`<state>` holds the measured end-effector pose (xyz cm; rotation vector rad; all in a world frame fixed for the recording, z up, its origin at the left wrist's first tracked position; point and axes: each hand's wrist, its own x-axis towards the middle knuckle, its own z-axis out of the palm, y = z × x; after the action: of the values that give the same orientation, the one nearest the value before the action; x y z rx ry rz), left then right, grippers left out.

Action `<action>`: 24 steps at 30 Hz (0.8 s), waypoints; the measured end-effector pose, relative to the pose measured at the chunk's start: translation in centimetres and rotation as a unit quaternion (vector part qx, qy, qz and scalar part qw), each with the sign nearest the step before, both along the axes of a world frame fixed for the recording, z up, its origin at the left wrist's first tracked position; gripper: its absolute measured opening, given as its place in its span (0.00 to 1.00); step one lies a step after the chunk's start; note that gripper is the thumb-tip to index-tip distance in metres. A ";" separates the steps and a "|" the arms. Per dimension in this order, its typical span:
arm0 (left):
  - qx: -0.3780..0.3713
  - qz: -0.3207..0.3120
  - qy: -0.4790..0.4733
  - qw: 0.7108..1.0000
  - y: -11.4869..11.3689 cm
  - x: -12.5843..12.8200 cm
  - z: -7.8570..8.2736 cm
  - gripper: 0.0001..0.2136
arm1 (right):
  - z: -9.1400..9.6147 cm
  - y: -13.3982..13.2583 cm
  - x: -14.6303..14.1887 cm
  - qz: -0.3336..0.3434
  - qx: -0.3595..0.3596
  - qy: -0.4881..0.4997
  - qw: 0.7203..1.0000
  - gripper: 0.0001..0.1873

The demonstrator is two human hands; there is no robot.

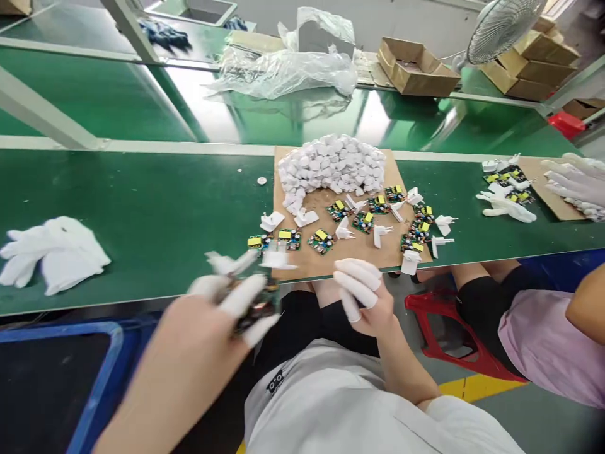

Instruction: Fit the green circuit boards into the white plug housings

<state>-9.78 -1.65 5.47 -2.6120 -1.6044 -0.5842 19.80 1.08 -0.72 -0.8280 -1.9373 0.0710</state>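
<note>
The left hand point(208, 321) is holding a board point(261, 307), best gently; the right hand point(371, 296) is curling, maybe empty, I cannot tell.

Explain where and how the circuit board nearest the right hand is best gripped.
Probably pinch the circuit board by opposite edges, coming from the near side with the right hand. It lies flat with components facing up, including a yellow-topped block; bare cardboard leaves room in front, while a white plug piece sits close at its back right.
</note>
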 end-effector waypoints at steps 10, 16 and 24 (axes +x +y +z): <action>-0.063 -0.094 0.179 0.977 7.7 21.8 0.8 0.07 | -3.2 -4.5 8.7 -0.246 0.023 0.001 0.969 0.25; 0.024 -0.106 0.155 0.982 6.6 17.2 -0.4 0.22 | -5.8 -3.2 7.4 -0.289 -0.035 -0.079 0.953 0.20; 0.098 -0.208 0.140 0.963 4.3 12.6 -2.1 0.19 | -4.9 -0.9 6.6 -0.344 -0.015 -0.133 0.929 0.15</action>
<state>2.79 2.66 3.38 -2.7330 -0.8772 -0.3370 26.39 0.14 -5.63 -1.5590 -1.7818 -0.4549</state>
